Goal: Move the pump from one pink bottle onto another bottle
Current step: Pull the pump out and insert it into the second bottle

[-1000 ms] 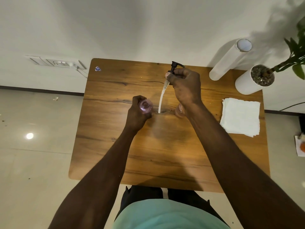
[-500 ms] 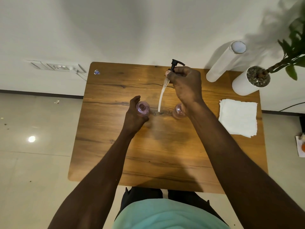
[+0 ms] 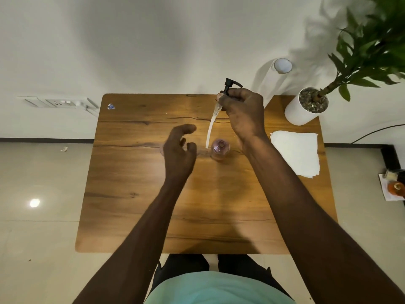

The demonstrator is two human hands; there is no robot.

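My right hand (image 3: 242, 110) grips the pump (image 3: 230, 85) by its collar, black head up, above the back of the wooden table (image 3: 131, 194). Its white tube (image 3: 210, 128) hangs down, and the tip ends just left of the open neck of a pink bottle (image 3: 220, 149) standing upright mid-table. My left hand (image 3: 178, 152) hovers left of that bottle, fingers spread and holding nothing. The second pink bottle is almost wholly hidden under that hand; only a faint pink edge (image 3: 162, 150) shows.
A stack of white napkins (image 3: 295, 152) lies at the table's right side. Behind it stand a white plant pot (image 3: 303, 108) and a white roll (image 3: 276, 73) against the wall. A wall socket (image 3: 59, 103) sits to the left.
My left hand has let go of the left bottle and lifted, fingers opening. My right hand still holds the pump, tube tip now beside the right bottle's neck. The view shifted slightly.
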